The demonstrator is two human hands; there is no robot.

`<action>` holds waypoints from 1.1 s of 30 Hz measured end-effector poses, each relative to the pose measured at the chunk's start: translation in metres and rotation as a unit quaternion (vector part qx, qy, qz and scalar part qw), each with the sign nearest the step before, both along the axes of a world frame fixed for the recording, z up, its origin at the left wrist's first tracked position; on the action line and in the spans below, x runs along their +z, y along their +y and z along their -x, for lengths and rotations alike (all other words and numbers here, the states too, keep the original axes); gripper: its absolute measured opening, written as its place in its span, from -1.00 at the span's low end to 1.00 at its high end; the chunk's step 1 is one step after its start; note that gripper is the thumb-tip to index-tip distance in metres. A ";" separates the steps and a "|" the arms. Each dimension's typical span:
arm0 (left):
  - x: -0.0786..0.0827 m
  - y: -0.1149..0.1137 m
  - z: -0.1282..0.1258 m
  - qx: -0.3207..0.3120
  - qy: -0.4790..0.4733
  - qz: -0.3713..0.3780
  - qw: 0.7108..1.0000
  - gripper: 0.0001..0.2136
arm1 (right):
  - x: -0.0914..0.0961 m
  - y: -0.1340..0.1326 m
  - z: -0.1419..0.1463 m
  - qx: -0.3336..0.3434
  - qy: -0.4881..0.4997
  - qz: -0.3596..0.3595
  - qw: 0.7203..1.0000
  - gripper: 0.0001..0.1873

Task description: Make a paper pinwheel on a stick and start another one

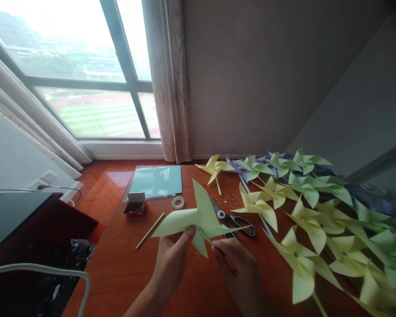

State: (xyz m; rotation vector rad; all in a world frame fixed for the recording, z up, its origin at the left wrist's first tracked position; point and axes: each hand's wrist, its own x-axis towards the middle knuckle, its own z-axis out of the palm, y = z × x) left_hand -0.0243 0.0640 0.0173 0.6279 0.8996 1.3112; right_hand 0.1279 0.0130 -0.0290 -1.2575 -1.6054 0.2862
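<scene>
A pale green paper pinwheel (pixel 206 209) is held over the table in front of me, its blades spread. My left hand (pixel 173 253) is closed on it, the thumb pressed near its centre from below. With closed fingers, my right hand (pixel 236 259) pinches a thin stick (pixel 207 237) that runs from the pinwheel's middle. Whether the stick is fixed to the paper cannot be made out. Behind the pinwheel lie black-handled scissors (pixel 246 225), partly covered by a blade. A loose stick (pixel 150 230) rests on the table to the left of my left hand.
On the brown table (pixel 119 264) are a small red box (pixel 136 208) of dark bits, a tape roll (pixel 177 202) and blue-green sheets (pixel 156 180). Many yellow, green and purple pinwheels (pixel 297 255) crowd the right side. A white cable (pixel 53 267) loops at lower left.
</scene>
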 end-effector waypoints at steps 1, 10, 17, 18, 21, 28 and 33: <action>-0.002 -0.001 0.001 0.004 0.008 -0.002 1.000 -0.54 | 0.001 -0.001 0.000 -0.001 -0.004 -0.002 1.000 -0.87; -0.010 -0.004 0.005 0.005 0.038 -0.034 0.999 -0.47 | 0.006 -0.001 0.000 0.009 -0.009 0.001 1.000 -0.87; -0.009 -0.006 0.006 -0.005 0.048 -0.046 0.998 -0.56 | 0.007 -0.002 0.000 0.006 -0.023 -0.009 1.000 -0.87; -0.010 -0.006 0.006 -0.005 0.048 -0.044 0.998 -0.58 | 0.007 -0.002 -0.001 0.006 -0.025 -0.015 1.000 -0.87; -0.012 -0.006 0.007 0.006 0.041 -0.032 0.999 -0.63 | 0.008 -0.002 -0.001 0.007 -0.024 -0.028 0.999 -0.89; -0.009 -0.008 0.006 0.022 0.008 -0.010 1.000 -0.61 | 0.012 -0.002 -0.001 0.007 -0.025 -0.042 0.999 -0.89; -0.009 -0.009 0.006 0.011 0.023 -0.019 0.999 -0.52 | 0.014 -0.002 0.000 0.011 -0.024 -0.037 0.999 -0.88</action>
